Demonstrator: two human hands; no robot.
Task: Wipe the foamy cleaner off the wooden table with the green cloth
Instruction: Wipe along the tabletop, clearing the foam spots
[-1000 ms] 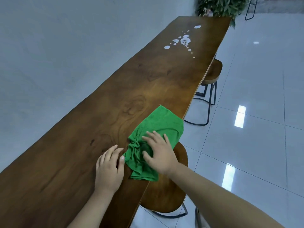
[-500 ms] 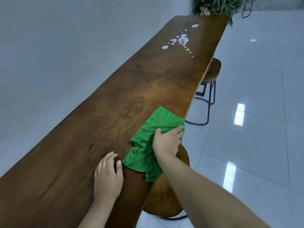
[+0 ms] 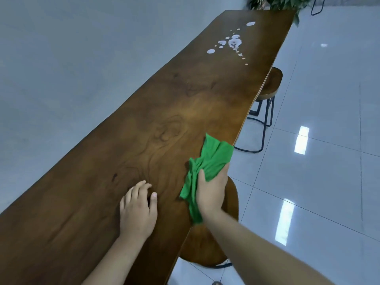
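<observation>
Left hand (image 3: 138, 210) flat on long brown wooden desk (image 3: 127, 153), fingers loosely spread, holding nothing. Right hand (image 3: 211, 190) clenched around bunched green cloth (image 3: 207, 163) at desk's right edge. White foamy cleaner blobs (image 3: 233, 43) well ahead along desk's long axis, far end, untouched; right hand nearer. No containers visible.

The cloth (image 3: 209, 161) is lying at the table's (image 3: 144, 130) right edge under the right hand (image 3: 211, 192), the left hand (image 3: 137, 210) resting beside it, foam (image 3: 234, 43) sitting well apart at the far end.

right hand (image 3: 211, 190) gripping green cloth (image 3: 213, 159), foamy cleaner (image 3: 234, 43) far off
</observation>
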